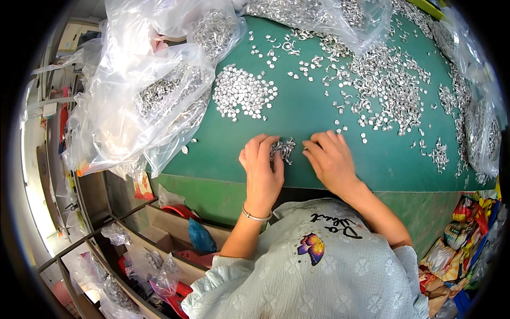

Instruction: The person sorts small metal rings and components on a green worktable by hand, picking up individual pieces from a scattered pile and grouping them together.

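My left hand [262, 169] is curled against a small heap of curved silvery metal pieces [286, 149] near the front edge of the green tabletop. Part of that heap sits between its thumb and fingers. To the right of the heap, my right hand [332, 162] rests on the table with its fingertips drawn together; whatever they pinch is too small to name. Beyond my left hand lies a pile of small silvery flower-shaped pieces [241, 93]. A larger spread of mixed curved and flower-shaped metal pieces [390, 87] covers the right side.
Clear plastic bags [133, 106] of metal parts stand at the left, with another bag [319, 13] at the back and one [481, 127] along the right edge. Below left are open drawers [170, 226] with a blue bag [201, 235]. Colourful packages [451, 250] lie at lower right.
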### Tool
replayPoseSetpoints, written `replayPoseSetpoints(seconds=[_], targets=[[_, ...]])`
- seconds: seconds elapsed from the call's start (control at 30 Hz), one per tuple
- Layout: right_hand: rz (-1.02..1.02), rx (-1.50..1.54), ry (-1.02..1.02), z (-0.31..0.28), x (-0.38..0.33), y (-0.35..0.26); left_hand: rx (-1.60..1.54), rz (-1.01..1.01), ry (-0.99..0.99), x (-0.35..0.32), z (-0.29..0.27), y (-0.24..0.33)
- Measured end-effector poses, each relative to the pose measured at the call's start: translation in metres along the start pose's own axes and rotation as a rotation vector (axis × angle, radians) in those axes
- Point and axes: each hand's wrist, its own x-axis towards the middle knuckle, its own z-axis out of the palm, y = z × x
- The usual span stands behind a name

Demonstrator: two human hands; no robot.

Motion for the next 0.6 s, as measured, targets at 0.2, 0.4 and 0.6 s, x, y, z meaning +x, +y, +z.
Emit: replayPoseSetpoints(seconds=[0.2,0.4,0.6], targets=[[0.129,-0.186,0.169,-0.030,-0.004,0.025,0.022,0.054,-0.018,0.000,0.004,0.002],[0.192,-0.375,0.021,-0.031,0.005,0.032,0.069,0.029,-0.040,0.002,0.016,0.014],[0.019,-0.028,0.028,-0.023,0.009,0.015,0.093,-0.002,0.010,-0.004,0.013,-0.002]])
